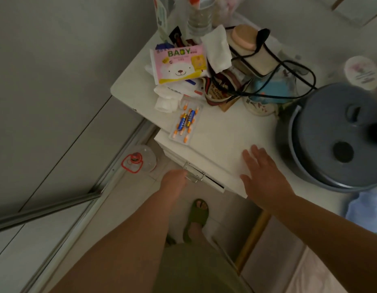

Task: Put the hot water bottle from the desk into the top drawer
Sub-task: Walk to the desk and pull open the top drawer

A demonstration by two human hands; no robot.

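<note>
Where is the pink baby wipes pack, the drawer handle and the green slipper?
Pink baby wipes pack (179,63): head view, on the bear's face.
Metal drawer handle (194,174): head view, on its bar.
Green slipper (197,216): head view, on the strap over the foot.

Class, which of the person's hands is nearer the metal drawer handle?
Left. The left hand is right at the drawer handle; the right hand rests flat on the desk top, off to the side.
</note>
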